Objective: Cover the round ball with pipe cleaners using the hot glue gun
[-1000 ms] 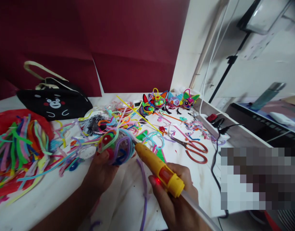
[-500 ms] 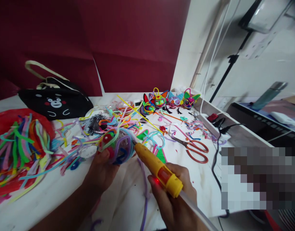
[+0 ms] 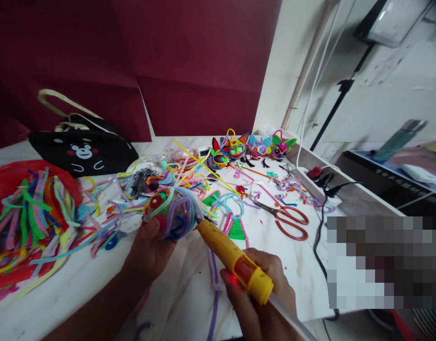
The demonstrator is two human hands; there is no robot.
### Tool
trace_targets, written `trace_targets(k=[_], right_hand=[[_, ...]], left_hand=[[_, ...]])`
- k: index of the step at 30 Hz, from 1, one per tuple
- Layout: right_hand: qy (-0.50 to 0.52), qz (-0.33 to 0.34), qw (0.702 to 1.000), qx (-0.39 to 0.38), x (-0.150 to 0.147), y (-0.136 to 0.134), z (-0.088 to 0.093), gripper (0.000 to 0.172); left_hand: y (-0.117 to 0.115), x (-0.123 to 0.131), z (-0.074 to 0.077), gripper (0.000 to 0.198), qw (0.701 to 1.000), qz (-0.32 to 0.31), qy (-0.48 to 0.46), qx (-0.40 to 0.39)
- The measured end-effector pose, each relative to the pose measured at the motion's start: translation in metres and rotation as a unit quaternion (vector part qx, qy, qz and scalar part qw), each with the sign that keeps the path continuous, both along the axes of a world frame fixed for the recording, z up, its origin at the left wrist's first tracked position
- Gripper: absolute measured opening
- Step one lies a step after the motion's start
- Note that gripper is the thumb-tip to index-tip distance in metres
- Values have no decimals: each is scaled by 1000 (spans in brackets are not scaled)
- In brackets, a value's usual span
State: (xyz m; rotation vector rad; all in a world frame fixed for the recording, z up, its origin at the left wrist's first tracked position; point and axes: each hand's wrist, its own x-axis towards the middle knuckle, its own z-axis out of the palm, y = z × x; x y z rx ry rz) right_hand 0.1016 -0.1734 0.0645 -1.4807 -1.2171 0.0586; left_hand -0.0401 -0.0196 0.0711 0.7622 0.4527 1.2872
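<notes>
My left hand (image 3: pixel 151 251) is closed round the lower left of a clear ball (image 3: pixel 185 212) wound with coloured pipe cleaners. A red and green patch shows on the ball's left part, and a dark blue squiggle sits low on its front. My right hand (image 3: pixel 248 308) grips a yellow hot glue gun (image 3: pixel 223 246), with a glue stick (image 3: pixel 289 316) running out of its back end and a red light glowing by the thumb. The gun's dark nozzle is at the ball's right side; whether it touches I cannot tell. A purple pipe cleaner (image 3: pixel 215 303) lies between my hands.
Orange-handled scissors (image 3: pixel 292 222) lie to the right, near a power strip (image 3: pixel 315 182) with cables. Several finished pipe-cleaner ornaments (image 3: pixel 237 149) stand at the back. On the left are a red bag (image 3: pixel 70 177) of pipe cleaners and a black bag (image 3: pixel 83 154). Scraps litter the middle.
The glue gun and my right hand have shifted slightly down, the nozzle staying by the ball's right side. The ball in my left hand has moved up and left a touch.
</notes>
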Motion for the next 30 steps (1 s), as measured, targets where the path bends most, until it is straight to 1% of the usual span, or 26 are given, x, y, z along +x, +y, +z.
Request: trace_targets(k=[2, 7, 11, 13, 16, 20, 24, 27, 30], right_hand=[[-5, -2, 1000, -1, 0, 0, 1, 15], [-28, -2, 1000, -9, 3, 2, 2, 15], [-35, -7, 999, 21, 2, 7, 1, 17], [-31, -12, 999, 32, 0, 10, 0, 18], [-26, -26, 999, 29, -4, 12, -1, 19], [-38, -30, 999, 23, -5, 14, 0, 17], [-55, -22, 997, 57, -5, 18, 2, 14], [-64, -16, 996, 64, -4, 21, 3, 17], [-60, -21, 996, 64, -6, 22, 2, 17]], left_hand=[[-1, 0, 0, 53, 1000, 1, -2, 1], [-2, 0, 1, 48, 1000, -18, 6, 11], [-1, 0, -1, 45, 1000, -16, 7, 7], [0, -1, -2, 47, 1000, -13, 6, 5], [0, -2, -4, 50, 1000, -11, 4, 4], [0, -4, -5, 44, 999, -30, 0, 12], [1, -4, -7, 43, 999, -44, -14, 20], [2, -4, -9, 40, 997, -57, -31, 29], [1, -4, -9, 37, 998, -56, -27, 25]])
